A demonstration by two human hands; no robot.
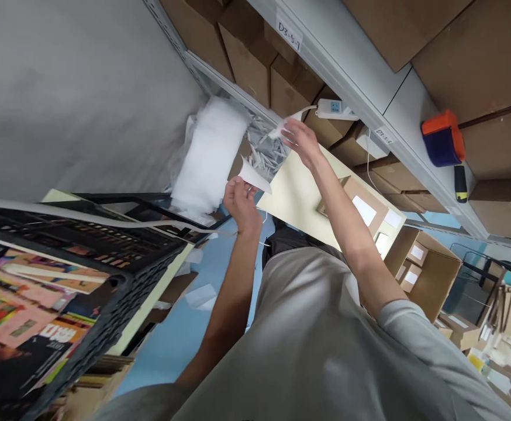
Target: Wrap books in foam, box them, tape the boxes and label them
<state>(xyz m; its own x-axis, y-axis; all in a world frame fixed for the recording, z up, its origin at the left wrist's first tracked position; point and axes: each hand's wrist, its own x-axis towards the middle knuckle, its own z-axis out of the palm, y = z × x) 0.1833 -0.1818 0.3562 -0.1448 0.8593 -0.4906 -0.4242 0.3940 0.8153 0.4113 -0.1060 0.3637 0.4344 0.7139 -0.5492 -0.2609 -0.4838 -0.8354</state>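
Observation:
My left hand (pixel 240 202) is closed in a pinch on a curved white paper sheet (pixel 254 175). Farther up and to the right, my right hand (pixel 300 141) has its fingers stretched and slightly apart. A crumpled white piece (pixel 276 132) appears right at those fingertips; whether they grip it I cannot tell. Below and between both hands is a heap of white paper strips (pixel 264 159). My right forearm passes over a cream tabletop (pixel 290 181), where a cardboard box (pixel 355 199) with a white label lies.
White foam-like sheets (pixel 209 152) are stacked left of the strips. A black crate (pixel 119 298) holds colourful printed packages. Shelving with brown boxes (pixel 251 70) runs along the upper right. A power strip (pixel 337 109) and an orange-and-blue tape dispenser (pixel 443 139) sit there. A cable (pixel 106 219) crosses the left.

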